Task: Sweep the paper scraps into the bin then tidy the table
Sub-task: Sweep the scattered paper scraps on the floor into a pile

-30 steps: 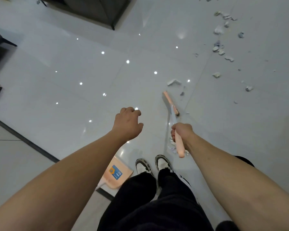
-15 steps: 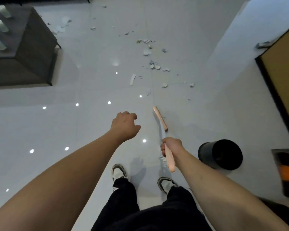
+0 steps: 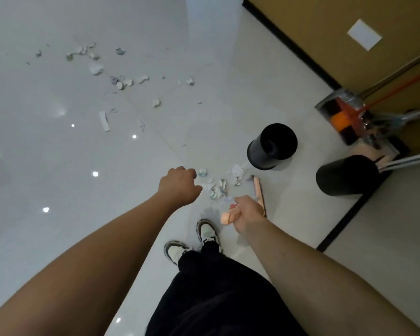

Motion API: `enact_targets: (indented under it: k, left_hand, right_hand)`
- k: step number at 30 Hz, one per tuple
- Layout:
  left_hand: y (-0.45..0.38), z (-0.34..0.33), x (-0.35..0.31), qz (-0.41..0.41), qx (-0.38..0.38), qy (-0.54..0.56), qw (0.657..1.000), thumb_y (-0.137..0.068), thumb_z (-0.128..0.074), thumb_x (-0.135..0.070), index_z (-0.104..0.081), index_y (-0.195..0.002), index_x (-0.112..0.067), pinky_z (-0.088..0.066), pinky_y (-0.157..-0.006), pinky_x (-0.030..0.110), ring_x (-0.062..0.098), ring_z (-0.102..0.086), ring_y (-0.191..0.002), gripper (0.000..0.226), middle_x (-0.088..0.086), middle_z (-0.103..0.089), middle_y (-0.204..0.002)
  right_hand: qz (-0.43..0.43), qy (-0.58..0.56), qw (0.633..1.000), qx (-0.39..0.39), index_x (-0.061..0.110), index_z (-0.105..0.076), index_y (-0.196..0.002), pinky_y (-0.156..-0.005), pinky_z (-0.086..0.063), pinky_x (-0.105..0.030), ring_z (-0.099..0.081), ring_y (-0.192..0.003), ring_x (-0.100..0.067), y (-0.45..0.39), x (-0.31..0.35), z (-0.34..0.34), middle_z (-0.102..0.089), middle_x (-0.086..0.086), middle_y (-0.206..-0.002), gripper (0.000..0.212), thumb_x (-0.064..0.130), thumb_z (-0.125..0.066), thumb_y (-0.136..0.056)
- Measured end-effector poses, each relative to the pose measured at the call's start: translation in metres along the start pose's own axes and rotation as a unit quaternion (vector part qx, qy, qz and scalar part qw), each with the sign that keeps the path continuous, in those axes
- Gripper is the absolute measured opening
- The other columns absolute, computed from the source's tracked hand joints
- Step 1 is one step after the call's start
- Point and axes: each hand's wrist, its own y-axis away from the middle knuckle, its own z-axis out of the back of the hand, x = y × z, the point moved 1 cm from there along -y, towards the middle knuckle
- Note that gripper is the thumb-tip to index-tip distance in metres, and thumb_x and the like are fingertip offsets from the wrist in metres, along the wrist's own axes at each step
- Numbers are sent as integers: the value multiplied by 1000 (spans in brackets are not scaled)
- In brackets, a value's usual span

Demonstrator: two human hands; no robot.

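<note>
My right hand [image 3: 246,215] grips the pink handle of a broom [image 3: 258,190]; its pink head sits on the floor just right of a small heap of paper scraps [image 3: 218,187]. My left hand [image 3: 178,185] hangs over the floor left of that heap, fingers loosely curled, holding nothing. More paper scraps [image 3: 121,81] lie scattered farther off on the white tiles at the upper left. A black bin [image 3: 272,146] stands just beyond the heap, to the right.
A second black bin [image 3: 347,175] stands further right near a dark floor strip. Mops and brooms in a holder [image 3: 349,117] lean against the brown wall [image 3: 325,27]. My shoes [image 3: 192,241] stand just behind the heap.
My view has swung to the right, bringing the two bins and the wall into sight. The broom head now rests beside a gathered heap of scraps near the bin.
</note>
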Motion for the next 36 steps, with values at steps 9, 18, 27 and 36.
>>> enact_targets:
  k: [9,18,27,36]
  left_hand:
    - [-19,0,1,-11,40,-61,997,-88,-56,-46,-55,-127,-21,-46,-83,34,24,-53,-110,46,5,-57,-119]
    - [-34,13,6,22,38,-84,995,-88,-56,-43,-56,-126,-21,-44,-81,33,24,-53,-110,43,6,-58,-120]
    - [-43,15,-56,-70,40,-133,988,-89,-55,-46,-55,-127,-22,-46,-82,33,22,-54,-110,45,3,-58,-119]
    - [-38,-24,-123,-171,70,-186,965,-88,-53,-44,-54,-126,-21,-49,-86,38,26,-54,-110,44,4,-58,-117]
  right_hand:
    - [-147,-82,980,102,3,-55,-89,-49,-52,-26,-61,-60,-18,-33,-36,-11,-56,-12,-85,13,3,-42,-92]
    - [-178,-27,960,213,11,-46,-91,-34,-38,-17,-42,-35,-7,-21,5,-42,-45,0,-53,7,14,-49,-96]
    - [-100,36,980,169,8,-59,-110,-47,-48,-23,-52,-50,-11,17,54,-36,-58,-6,-76,18,16,-54,-94]
    - [-82,4,997,-5,-1,-56,-80,-64,-45,-28,-47,-54,-18,2,45,73,-52,-9,-67,24,13,-49,-99]
